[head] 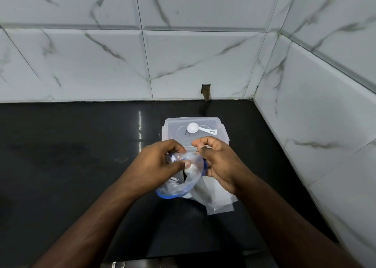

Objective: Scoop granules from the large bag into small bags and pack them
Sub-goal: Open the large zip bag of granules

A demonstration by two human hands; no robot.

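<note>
Clear plastic with a blue rim, a small bag [183, 178] is held above the black countertop [71, 155] by both hands, near the counter's right edge where it meets the marble-patterned tiled wall [315, 115]. The left hand [156, 166] has its fingers and thumb curled round the bag's upper part, and the right hand [215, 162] pinches the bag's far side, its fingers bent. The bag hangs curved between them, its mouth turned down and toward the person. Just behind the hands, toward the counter's back edge, stands a translucent lidded container [195, 131], and a white scoop [200, 128] lies on its lid, bowl to the left, handle to the right. Under the right wrist lies a pile of flat clear bags [219, 202], resting on the countertop. Whether the held bag contains granules cannot be told.
</note>
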